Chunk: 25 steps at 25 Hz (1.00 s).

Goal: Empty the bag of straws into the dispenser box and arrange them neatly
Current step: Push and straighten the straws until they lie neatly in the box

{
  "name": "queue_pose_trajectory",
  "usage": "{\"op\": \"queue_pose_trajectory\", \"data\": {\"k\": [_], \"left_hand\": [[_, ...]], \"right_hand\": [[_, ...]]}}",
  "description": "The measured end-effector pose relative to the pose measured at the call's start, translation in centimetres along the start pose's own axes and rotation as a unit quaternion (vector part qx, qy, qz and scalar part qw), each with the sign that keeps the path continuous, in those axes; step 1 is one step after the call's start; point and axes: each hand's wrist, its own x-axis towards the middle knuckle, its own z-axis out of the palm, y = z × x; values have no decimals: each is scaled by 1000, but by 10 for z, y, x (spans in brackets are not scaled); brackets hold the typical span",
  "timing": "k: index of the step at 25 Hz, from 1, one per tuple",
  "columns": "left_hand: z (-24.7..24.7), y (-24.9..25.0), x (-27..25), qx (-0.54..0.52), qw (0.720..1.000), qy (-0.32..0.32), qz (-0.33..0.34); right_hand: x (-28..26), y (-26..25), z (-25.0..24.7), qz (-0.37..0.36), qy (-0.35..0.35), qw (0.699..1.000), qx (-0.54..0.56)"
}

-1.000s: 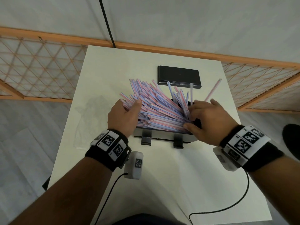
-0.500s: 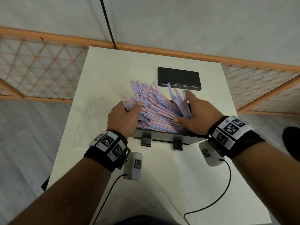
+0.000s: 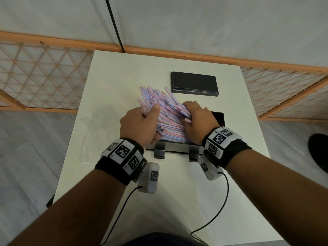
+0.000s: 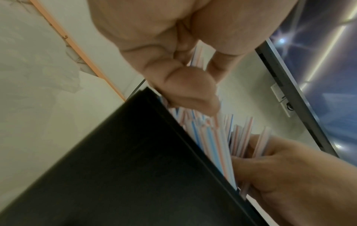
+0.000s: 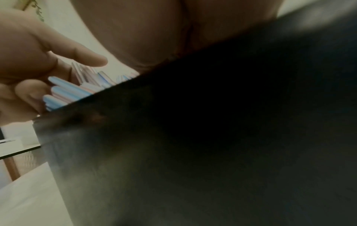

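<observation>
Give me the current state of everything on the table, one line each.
Straws: bunched, slanting out of the box toward the far left, not yet level.
Box: open, straws inside.
Lid: off, flat behind the box.
Bag: lying on the table left of the box, looks empty.
Left hand: grips the straws' left side.
Right hand: holds their right side.

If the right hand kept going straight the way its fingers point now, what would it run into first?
Probably nothing new: the right hand already grips the pink-and-blue striped straws. Pushing on leftward, it would likely reach the left hand next; depth is unclear.
</observation>
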Motion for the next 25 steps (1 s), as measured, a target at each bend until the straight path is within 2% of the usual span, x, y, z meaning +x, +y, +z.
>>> {"op": "queue_pose_trajectory", "data": {"k": [4, 8, 11, 14, 16, 18, 20, 22, 23, 25], "left_hand": [[8, -1, 2, -60, 997, 10, -49], [12, 3, -1, -131, 988, -3, -76], [4, -1, -4, -61, 997, -22, -48], [-13, -12, 2, 48, 999, 23, 4], [-20, -19, 6, 58, 997, 43, -13], [-20, -22, 7, 14, 998, 41, -54], [-18, -22, 8, -25, 997, 38, -64], [-15, -20, 11, -31, 998, 35, -41], [-12, -20, 13, -30, 999, 33, -28], [-7, -19, 15, -38, 998, 36, -20]], "right_hand": [[-5, -14, -3, 6, 6, 1000, -6], [-6, -37, -5, -27, 18, 999, -41], [-9, -44, 1, -54, 34, 997, 54], [-20, -28, -10, -45, 87, 989, 112], [-33, -9, -22, -21, 131, 984, 122], [-46, 11, -26, 23, 159, 981, 110], [-51, 27, -23, 101, 128, 983, 81], [-49, 34, -16, 149, 58, 984, 80], [-45, 33, -13, 149, 36, 984, 86], [-33, 29, -7, 121, 42, 987, 101]]}}
